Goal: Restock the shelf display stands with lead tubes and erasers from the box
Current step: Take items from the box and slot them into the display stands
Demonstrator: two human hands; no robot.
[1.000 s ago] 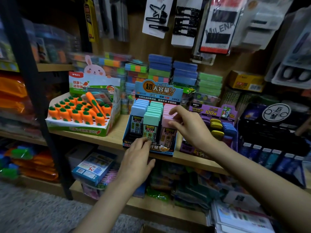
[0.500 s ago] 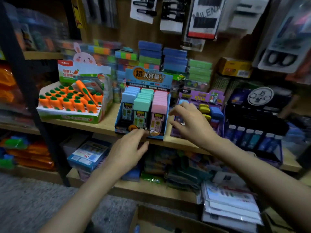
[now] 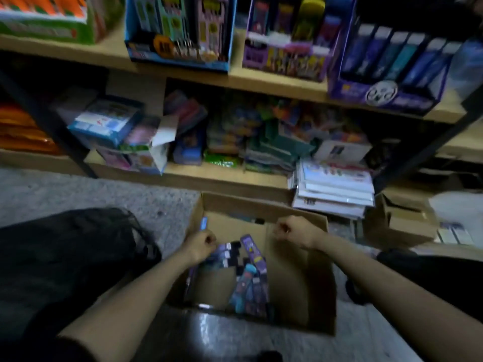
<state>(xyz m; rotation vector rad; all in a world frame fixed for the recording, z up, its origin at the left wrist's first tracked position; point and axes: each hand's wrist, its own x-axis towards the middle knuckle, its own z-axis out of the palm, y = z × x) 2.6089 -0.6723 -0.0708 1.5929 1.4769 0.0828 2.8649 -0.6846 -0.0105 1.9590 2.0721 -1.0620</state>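
Grey floor (image 3: pixel 78 194) running under the wooden shelf (image 3: pixel 230 180) beyond both hands, display stands (image 3: pixel 177 60) sitting above. Cardboard box (image 3: pixel 295 283) lying open beneath the hands. Left hand (image 3: pixel 200 244) curling at purple lead-tube packs (image 3: pixel 253 257); too blurred to tell any grip. Right hand (image 3: pixel 294 231) hovering fisted, holding nothing.

Left hand (image 3: pixel 202 242) fisted; right hand (image 3: pixel 291 231) fisted

Blue cardboard eraser display stand (image 3: pixel 177 60) cropped by the top edge; purple packets (image 3: pixel 254 254) in the brown cardboard box (image 3: pixel 295 273) blurred, labels illegible.
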